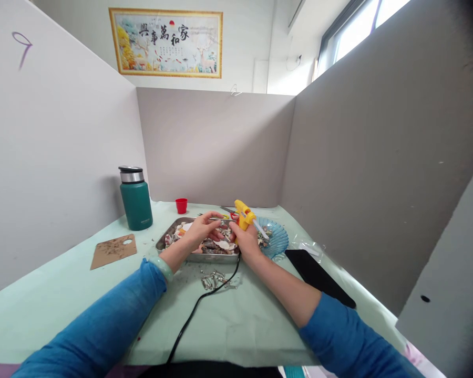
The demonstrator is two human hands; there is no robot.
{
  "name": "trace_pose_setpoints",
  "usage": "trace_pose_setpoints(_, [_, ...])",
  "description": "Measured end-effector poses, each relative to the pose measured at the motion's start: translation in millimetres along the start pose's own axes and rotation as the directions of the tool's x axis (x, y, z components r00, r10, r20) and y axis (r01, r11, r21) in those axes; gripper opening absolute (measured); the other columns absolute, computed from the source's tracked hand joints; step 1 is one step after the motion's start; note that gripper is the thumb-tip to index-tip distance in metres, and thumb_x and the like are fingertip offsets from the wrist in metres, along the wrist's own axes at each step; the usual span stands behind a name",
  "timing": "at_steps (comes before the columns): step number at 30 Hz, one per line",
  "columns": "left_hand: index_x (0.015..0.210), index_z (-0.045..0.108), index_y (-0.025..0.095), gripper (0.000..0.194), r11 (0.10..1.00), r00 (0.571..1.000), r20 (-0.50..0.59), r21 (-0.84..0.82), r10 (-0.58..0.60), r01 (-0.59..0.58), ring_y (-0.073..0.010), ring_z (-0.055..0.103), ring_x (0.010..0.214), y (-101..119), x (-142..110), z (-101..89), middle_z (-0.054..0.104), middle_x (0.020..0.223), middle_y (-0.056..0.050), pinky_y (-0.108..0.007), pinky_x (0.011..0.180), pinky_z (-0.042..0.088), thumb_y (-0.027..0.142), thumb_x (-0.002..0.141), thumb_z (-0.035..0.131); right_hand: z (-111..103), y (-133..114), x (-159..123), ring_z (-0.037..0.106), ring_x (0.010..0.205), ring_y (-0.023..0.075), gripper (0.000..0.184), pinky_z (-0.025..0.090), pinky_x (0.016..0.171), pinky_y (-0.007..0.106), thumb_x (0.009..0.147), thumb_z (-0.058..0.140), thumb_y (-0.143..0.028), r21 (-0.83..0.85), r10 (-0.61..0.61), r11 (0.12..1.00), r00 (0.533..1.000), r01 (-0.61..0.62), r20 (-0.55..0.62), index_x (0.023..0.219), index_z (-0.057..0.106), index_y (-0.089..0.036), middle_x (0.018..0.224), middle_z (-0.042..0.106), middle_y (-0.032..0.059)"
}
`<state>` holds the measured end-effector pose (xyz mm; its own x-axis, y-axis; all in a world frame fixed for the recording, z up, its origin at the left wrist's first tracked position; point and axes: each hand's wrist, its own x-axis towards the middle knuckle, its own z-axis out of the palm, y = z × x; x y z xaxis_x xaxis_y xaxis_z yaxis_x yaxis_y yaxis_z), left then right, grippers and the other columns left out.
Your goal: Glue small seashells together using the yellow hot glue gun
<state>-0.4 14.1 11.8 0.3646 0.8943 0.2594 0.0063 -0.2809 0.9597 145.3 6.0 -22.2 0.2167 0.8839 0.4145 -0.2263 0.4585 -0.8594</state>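
My right hand (246,241) is wrapped round the handle of a yellow hot glue gun (244,214), with a pale glue stick (260,230) jutting from its back. My left hand (205,229) hovers over a metal tray (205,258), its fingers curled towards the thumb; anything small between them is too hard to make out. Shells (223,244) of mixed shapes and colours fill the tray under both hands. Several small silvery metal clips (213,281) lie in a pile in front of the tray. A black cord (199,300) runs from the glue gun towards me.
A green bottle (136,205) and a brown card with a hole (114,251) are at left. Behind the tray stands a red cup (181,206). To the right are a blue scalloped dish (278,239), clear plastic wrapping (313,249) and a black flat object (319,278). Partitions (216,147) enclose the table.
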Motion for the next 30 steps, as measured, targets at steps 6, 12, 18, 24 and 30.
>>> trace_pose_setpoints(6, [0.097,0.054,0.018,0.035,0.999,1.0,0.014,0.045,0.028,-0.028,-0.0167,0.067,0.06,-11.0,6.2,-2.5,0.065,0.072,-0.003,-0.03,0.056,0.055,0.043,0.075,0.064,1.0,1.2,0.0,0.047,0.042,0.0082,0.034,0.039,0.04,0.021,0.067,0.06,-0.027,-0.033,0.012,0.999,1.0,-0.012,0.013,0.098,0.047,-0.02,0.065,0.051,-0.0068])
trace_pose_setpoints(12, [0.102,0.057,0.017,0.037,0.997,0.998,0.037,0.06,0.054,-0.056,-0.0158,0.066,0.061,-13.0,7.6,-4.3,0.065,0.072,-0.003,-0.029,0.059,0.055,0.042,0.076,0.064,0.5,4.5,0.1,0.047,0.043,0.009,0.032,0.039,0.041,0.022,0.068,0.057,-0.028,-0.088,-0.019,0.996,1.0,0.019,0.002,0.098,0.049,-0.019,0.066,0.05,-0.0058])
trace_pose_setpoints(18, [0.096,0.055,0.016,0.035,0.999,0.999,-0.007,0.037,0.035,-0.034,-0.015,0.065,0.057,-14.5,9.6,-2.3,0.063,0.065,-0.001,-0.029,0.057,0.055,0.042,0.074,0.065,-0.6,6.6,-5.0,0.052,0.055,0.0123,0.026,0.046,0.054,0.026,0.074,0.055,-0.033,-0.259,-0.209,0.943,0.977,0.209,0.028,0.096,0.053,-0.02,0.077,0.058,-0.0003])
trace_pose_setpoints(24, [0.092,0.053,0.017,0.03,0.99,0.998,0.036,0.13,0.047,-0.051,-0.0149,0.062,0.053,-9.3,10.7,6.1,0.062,0.061,0.0,-0.026,0.051,0.05,0.034,0.071,0.066,-4.9,-4.1,-15.0,0.058,0.087,0.0218,0.026,0.047,0.079,0.035,0.074,0.055,-0.024,-0.392,-0.457,0.761,0.856,0.517,0.241,0.099,0.056,-0.022,0.095,0.062,0.0072])
trace_pose_setpoints(30, [0.088,0.061,0.017,0.025,0.921,0.975,0.065,0.318,0.213,-0.223,-0.0127,0.056,0.056,7.9,21.2,21.8,0.061,0.064,0.001,-0.023,0.053,0.046,0.018,0.064,0.066,-10.1,-18.0,-18.5,0.059,0.089,0.0215,0.03,0.046,0.08,0.034,0.071,0.057,-0.021,-0.367,-0.539,0.637,0.732,0.678,0.417,0.101,0.057,-0.022,0.1,0.063,0.0074])
